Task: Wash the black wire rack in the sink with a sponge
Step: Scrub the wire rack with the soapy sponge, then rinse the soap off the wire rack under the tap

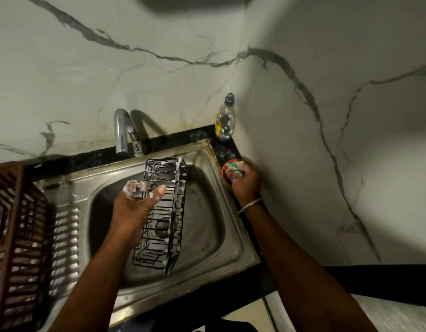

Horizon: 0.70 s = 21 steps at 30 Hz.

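The black wire rack (164, 212), flecked with white foam, stands tilted on its long side inside the steel sink (207, 236). My left hand (135, 209) grips its left edge, with foamy fingers curled round the wires and the thumb on top. My right hand (246, 180) is off to the right of the sink, on the counter by the wall. It presses a green sponge (233, 167) into a small red soap tub (227, 177), fingers curled on the sponge.
A chrome tap (122, 130) rises behind the sink. In the back corner stands a clear dish-soap bottle (225, 118). A brown plastic crate (13, 236) sits on the ribbed drainboard (63, 236) at left. Marble walls close in behind and to the right.
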### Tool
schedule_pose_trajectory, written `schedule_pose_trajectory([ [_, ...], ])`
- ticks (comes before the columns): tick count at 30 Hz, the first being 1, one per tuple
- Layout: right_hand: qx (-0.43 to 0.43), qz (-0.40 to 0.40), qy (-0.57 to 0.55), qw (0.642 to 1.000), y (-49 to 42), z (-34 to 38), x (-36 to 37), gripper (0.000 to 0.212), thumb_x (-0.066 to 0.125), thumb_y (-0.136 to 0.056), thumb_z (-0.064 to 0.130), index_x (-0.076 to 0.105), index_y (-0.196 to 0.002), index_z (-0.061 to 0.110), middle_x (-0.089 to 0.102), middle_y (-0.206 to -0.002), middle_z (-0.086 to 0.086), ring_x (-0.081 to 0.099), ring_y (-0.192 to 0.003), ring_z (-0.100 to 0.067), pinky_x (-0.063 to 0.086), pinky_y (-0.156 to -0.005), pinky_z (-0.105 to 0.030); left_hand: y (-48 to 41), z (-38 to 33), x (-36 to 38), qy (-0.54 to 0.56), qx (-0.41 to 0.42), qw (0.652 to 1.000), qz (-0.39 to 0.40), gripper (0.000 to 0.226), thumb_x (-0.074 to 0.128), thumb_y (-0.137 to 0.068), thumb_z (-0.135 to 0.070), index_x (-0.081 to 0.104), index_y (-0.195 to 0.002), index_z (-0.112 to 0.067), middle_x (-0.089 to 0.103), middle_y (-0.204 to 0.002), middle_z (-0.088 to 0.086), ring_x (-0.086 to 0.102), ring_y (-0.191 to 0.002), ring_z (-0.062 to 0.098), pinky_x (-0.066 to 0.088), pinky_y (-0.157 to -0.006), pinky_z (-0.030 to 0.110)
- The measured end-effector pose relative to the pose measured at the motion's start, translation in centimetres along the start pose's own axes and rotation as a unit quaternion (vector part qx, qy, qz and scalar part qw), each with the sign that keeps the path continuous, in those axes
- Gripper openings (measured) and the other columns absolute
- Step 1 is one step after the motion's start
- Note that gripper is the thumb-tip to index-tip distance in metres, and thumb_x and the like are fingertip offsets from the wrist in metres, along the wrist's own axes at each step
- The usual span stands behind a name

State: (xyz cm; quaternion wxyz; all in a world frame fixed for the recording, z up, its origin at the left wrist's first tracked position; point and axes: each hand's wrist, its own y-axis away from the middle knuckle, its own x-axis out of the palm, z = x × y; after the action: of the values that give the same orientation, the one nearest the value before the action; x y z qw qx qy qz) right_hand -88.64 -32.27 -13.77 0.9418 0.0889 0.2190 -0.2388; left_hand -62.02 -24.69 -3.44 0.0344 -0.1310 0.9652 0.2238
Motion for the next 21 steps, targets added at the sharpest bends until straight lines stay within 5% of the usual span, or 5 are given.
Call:
schedule_pose_trajectory([
  [4,-0.103,-0.089,0.014,0.991,1.3,0.7,0.0,0.031,0.058,-0.086,0.010,0.077,-0.110,0.005,0.074,-0.113,-0.011,0.068,-0.107,-0.026,0.052,-0.099,-0.031,-0.6,-0.2,0.7,-0.001,-0.009,1.000,0.005,0.050,0.089,-0.078,-0.040,0.067,-0.119,-0.022,0.070,-0.124,0.002,0.062,-0.117,0.023,0.049,-0.106,0.057],
  [7,-0.185,-0.109,-0.027,0.976,2.1,2.3,1.0,0.027,0.060,-0.088,0.004,0.079,-0.101,0.017,0.076,-0.101,0.003,0.070,-0.099,-0.018,0.056,-0.093,-0.039,-1.0,-0.1,0.9,0.004,-0.005,1.000,-0.005,0.047,0.089,-0.079,-0.037,0.067,-0.118,-0.021,0.071,-0.117,-0.001,0.063,-0.110,0.017,0.050,-0.098,0.046],
  [11,-0.104,-0.020,-0.150,0.983,3.2,6.3,4.3,0.026,0.061,-0.092,0.000,0.079,-0.105,0.013,0.077,-0.104,0.004,0.072,-0.101,-0.011,0.058,-0.097,-0.034,-1.4,0.0,0.6,0.022,-0.004,1.000,-0.018,0.048,0.090,-0.082,-0.030,0.067,-0.121,-0.014,0.073,-0.114,0.000,0.066,-0.105,0.011,0.046,-0.080,0.028],
  [17,-0.114,0.080,-0.165,0.976,3.0,11.1,9.1,0.022,0.066,-0.091,0.001,0.081,-0.103,0.011,0.077,-0.097,0.006,0.070,-0.092,0.002,0.054,-0.085,-0.014,-1.6,0.6,-1.1,0.014,0.020,0.999,-0.042,0.042,0.091,-0.083,-0.022,0.066,-0.112,-0.004,0.076,-0.103,0.001,0.073,-0.085,-0.002,0.054,-0.070,0.015],
  [21,-0.074,0.177,-0.124,0.973,1.6,12.9,13.4,0.014,0.074,-0.090,0.009,0.081,-0.102,0.009,0.078,-0.093,0.000,0.071,-0.082,-0.008,0.057,-0.076,-0.026,-2.2,1.4,-2.9,0.014,0.008,0.998,-0.064,0.059,0.097,-0.069,-0.049,0.068,-0.109,-0.015,0.078,-0.108,0.002,0.072,-0.108,0.022,0.057,-0.096,0.042],
])
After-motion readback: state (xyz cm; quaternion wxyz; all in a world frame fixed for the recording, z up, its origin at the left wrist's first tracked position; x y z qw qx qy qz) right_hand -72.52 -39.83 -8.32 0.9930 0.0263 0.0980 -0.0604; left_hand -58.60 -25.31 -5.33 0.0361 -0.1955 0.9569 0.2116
